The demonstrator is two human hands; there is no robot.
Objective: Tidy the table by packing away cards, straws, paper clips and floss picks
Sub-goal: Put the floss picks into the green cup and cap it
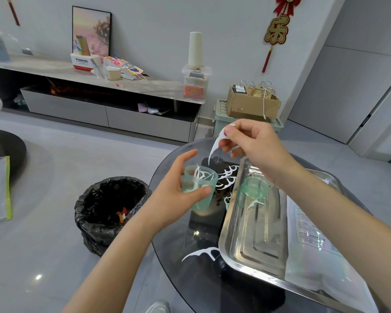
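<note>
Two hands are up over the round glass table [174, 263]. The left hand [176, 197] grips a green cup [200, 195] at the table's 10 o'clock edge, thumb across the front and fingers round the back. White picks stand inside it.

The right hand [252, 141] pinches a floss pick [215, 146] by its head. The pointed tail hangs down at the cup's 1 o'clock, just above the mouth and clear of it.

More loose picks [227, 177] lie on the glass at the cup's 3 o'clock, squeezed between the cup and the tray [253, 247]. A lone pick [201, 253] lies near the table's 7 o'clock edge, just beside the tray's near corner.

The steel tray fills the right half of the table. A second cup [255, 187] sits in its far left corner with one pick [254, 203] at its 6 o'clock, and a clear bag [314, 245] covers its right side.

Open room is the bare glass at near left, between the lone pick and the held cup. The bin [108, 211] stands on the floor at 9 o'clock, just off the table's edge.
</note>
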